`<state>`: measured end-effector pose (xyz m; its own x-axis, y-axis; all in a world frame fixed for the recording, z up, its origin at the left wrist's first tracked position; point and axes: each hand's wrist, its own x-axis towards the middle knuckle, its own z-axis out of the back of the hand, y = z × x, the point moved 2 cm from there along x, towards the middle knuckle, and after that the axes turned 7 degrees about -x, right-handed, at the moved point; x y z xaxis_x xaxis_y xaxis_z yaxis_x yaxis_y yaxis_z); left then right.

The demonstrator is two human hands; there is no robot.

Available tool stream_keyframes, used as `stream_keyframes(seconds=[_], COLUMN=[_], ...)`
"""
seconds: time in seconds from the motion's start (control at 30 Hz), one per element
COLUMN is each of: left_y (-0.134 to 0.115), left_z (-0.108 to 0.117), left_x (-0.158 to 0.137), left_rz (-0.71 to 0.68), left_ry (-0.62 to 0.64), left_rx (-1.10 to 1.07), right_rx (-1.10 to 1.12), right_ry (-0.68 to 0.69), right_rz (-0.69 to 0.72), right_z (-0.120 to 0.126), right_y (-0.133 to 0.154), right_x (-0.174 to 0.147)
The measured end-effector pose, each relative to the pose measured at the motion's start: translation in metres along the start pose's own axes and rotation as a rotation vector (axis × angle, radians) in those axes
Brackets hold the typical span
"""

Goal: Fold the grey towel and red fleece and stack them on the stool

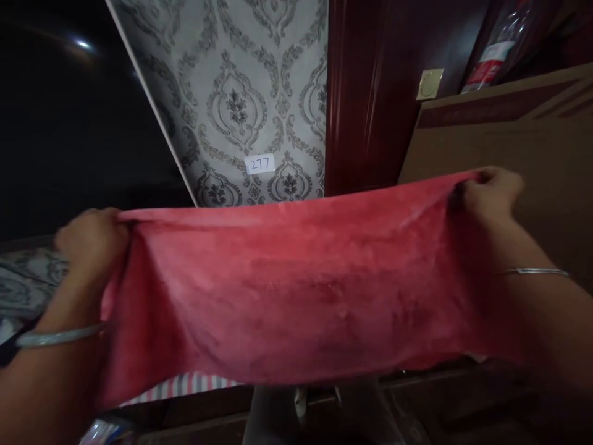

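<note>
A red cloth, towel-like and slightly fuzzy (301,278), is stretched in the air between both hands and hangs down in soft folds. At its upper left corner my left hand (95,238) is closed on the edge. My right hand (493,191) grips the upper right corner, held somewhat higher than the left. The lower edge and side flaps of the cloth are blurred by motion. Whatever lies directly behind the cloth is hidden.
Patterned wallpaper (185,86) with a paper label reading 277 (260,164) is ahead. A large black panel (83,123) stands left. A cardboard box (500,148) and a plastic bottle (493,55) are right. Below shows a striped cloth (185,385).
</note>
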<state>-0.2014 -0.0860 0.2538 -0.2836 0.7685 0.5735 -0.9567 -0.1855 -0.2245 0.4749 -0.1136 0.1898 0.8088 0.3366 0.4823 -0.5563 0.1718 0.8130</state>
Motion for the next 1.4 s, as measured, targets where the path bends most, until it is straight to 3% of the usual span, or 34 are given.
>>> stream_keyframes(seconds=[0.13, 0.23, 0.3, 0.37, 0.43, 0.53, 0.67, 0.8, 1.03, 1.27, 1.4], left_y=[-0.031, -0.048, -0.054, -0.058, -0.058, -0.049, -0.026, -0.01, -0.01, -0.016, -0.015], left_z=[-0.055, -0.109, -0.146, -0.179, -0.205, -0.228, -0.236, -0.229, -0.226, -0.22, -0.215], left_x=[0.007, 0.013, 0.007, -0.012, -0.042, -0.094, -0.147, -0.176, -0.181, -0.182, -0.191], left_rz=[0.019, -0.111, -0.161, -0.247, -0.359, -0.54, -0.57, -0.656, -0.693, -0.698, -0.755], left_ry=[0.083, 0.23, 0.349, 0.463, 0.553, 0.625, 0.584, 0.544, 0.46, 0.393, 0.41], left_rx=[-0.074, -0.206, -0.161, -0.172, -0.206, -0.212, -0.246, -0.344, -0.323, -0.265, -0.254], right_rx=[-0.01, 0.093, 0.144, 0.141, 0.117, 0.03, -0.032, -0.064, 0.06, 0.092, 0.018], right_ry=[0.116, 0.257, 0.423, 0.605, 0.704, 0.936, 0.985, 0.963, 0.915, 0.714, 0.666], right_rz=[-0.023, 0.13, 0.269, 0.347, 0.377, 0.561, 0.729, 0.847, 0.756, 0.701, 0.768], right_z=[-0.066, -0.107, -0.128, -0.143, -0.15, -0.147, -0.123, -0.101, -0.105, -0.105, -0.093], right_y=[-0.02, -0.03, -0.039, -0.054, -0.074, -0.103, -0.129, -0.14, -0.144, -0.136, -0.138], right_x=[-0.003, -0.014, -0.033, -0.062, -0.099, -0.162, -0.231, -0.266, -0.258, -0.25, -0.243])
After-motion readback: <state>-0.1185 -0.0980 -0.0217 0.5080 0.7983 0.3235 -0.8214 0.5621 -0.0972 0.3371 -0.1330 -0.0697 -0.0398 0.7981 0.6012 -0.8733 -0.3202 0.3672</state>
